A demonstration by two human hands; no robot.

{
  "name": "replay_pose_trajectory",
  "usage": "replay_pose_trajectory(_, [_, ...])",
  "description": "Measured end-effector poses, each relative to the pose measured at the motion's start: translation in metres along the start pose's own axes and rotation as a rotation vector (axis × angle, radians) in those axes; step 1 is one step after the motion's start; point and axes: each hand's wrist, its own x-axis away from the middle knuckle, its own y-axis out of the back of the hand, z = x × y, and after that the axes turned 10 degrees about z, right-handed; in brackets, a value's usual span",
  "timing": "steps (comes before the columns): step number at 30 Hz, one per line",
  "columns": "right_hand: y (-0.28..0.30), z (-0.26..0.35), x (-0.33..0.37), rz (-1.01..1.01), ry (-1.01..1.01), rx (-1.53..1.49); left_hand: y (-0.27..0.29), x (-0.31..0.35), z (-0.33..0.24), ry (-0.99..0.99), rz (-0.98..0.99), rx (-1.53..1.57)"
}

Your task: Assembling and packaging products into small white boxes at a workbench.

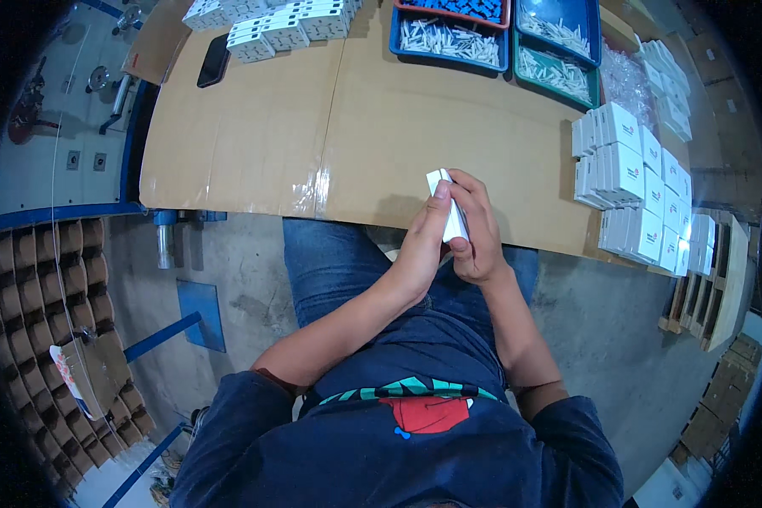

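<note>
Piece (455, 224), white, slim: between left fingers (436, 208) and right fingers (476, 193), both curled closed against it.

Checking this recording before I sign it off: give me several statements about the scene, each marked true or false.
1. The left hand and right hand both hold the white item. True.
2. The black phone lies to the right of both hands. False: it lies to their left, on the cardboard-covered table.
3. The green tray holds blue pieces. False: it holds white pieces.
4. Stacked white boxes stand at the table's right side. True.
</note>
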Motion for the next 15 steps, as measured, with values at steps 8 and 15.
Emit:
replay_pose_trajectory(8, [-0.0005, 0.0001, -0.0014, 0.000, 0.004, -0.048, 0.0008, 0.0020, 0.0034, -0.027, -0.046, -0.019])
replay_pose_trajectory(15, [0.0050, 0.0065, -0.0083, 0.041, 0.001, -0.118, -0.0044, 0.0061, -0.0025, -0.056, -0.062, 0.066])
